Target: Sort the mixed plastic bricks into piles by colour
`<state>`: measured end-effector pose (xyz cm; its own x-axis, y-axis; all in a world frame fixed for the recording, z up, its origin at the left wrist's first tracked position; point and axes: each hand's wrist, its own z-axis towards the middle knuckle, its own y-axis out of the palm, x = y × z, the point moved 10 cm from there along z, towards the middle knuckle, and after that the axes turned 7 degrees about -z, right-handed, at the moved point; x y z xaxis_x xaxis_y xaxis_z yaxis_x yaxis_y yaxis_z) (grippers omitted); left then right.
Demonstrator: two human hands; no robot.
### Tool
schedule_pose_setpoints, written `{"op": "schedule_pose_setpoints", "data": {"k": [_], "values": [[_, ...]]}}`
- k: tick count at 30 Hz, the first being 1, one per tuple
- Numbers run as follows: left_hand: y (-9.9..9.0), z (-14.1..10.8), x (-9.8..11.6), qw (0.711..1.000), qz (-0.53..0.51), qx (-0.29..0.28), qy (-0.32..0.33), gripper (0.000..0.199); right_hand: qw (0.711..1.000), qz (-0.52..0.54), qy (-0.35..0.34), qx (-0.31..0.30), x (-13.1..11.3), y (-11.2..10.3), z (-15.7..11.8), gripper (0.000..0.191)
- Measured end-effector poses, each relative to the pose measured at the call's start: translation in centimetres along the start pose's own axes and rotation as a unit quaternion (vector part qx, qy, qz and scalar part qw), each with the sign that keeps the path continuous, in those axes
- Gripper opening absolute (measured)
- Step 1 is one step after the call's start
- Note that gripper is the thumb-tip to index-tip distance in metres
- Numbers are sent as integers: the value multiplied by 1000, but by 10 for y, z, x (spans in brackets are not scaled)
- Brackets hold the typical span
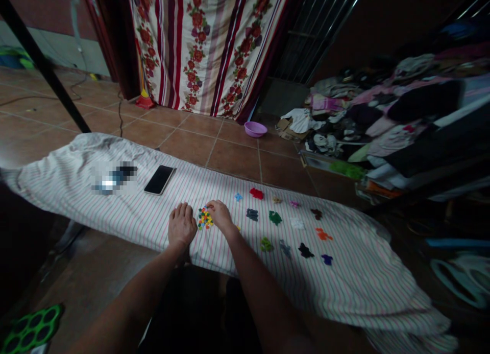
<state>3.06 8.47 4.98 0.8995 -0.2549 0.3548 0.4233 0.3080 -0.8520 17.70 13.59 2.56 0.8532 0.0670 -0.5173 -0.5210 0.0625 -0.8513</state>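
A small pile of mixed coloured pieces [205,219], yellow, orange, green and blue, lies on a striped cloth [126,216] between my two hands. My left hand [182,225] rests palm down on the cloth just left of the pile, its fingers stretched out and holding nothing visible. Over the pile's right side, my right hand [220,214] has its fingers bent together at the pieces; whatever they pinch is too small to make out. To the right are heaps sorted by colour, among them red pieces [256,193], dark green pieces [274,217], black pieces [305,250] and orange pieces [323,234].
A phone [160,180] lies on the cloth left of my hands, beside a blurred-out patch. Beyond the covered surface, a purple basin [255,129] stands on the tiled floor before a flowered curtain [206,52]. Clothes [356,103] are piled at the right.
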Motion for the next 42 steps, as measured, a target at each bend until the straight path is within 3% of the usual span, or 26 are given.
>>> {"op": "schedule_pose_setpoints", "data": {"k": [9, 17, 24, 30, 36, 42], "values": [[1, -1, 1, 1000, 5, -1, 7, 32, 1000, 9, 25, 6, 4, -2, -1, 17], [-3, -1, 3, 1000, 16, 8, 7, 32, 995, 80, 59, 31, 17, -7, -11, 17], [-5, -2, 3, 1000, -5, 10, 4, 33, 993, 68, 76, 65, 17, -24, -20, 22], [-6, -2, 3, 1000, -15, 14, 6, 34, 992, 84, 69, 65, 23, -34, -32, 13], [-6, -2, 3, 1000, -8, 9, 3, 32, 989, 83, 50, 114, 51, -61, -46, 18], [-5, -2, 2, 1000, 7, 6, 5, 31, 974, 63, 87, 199, 105, -108, -66, 25]]}}
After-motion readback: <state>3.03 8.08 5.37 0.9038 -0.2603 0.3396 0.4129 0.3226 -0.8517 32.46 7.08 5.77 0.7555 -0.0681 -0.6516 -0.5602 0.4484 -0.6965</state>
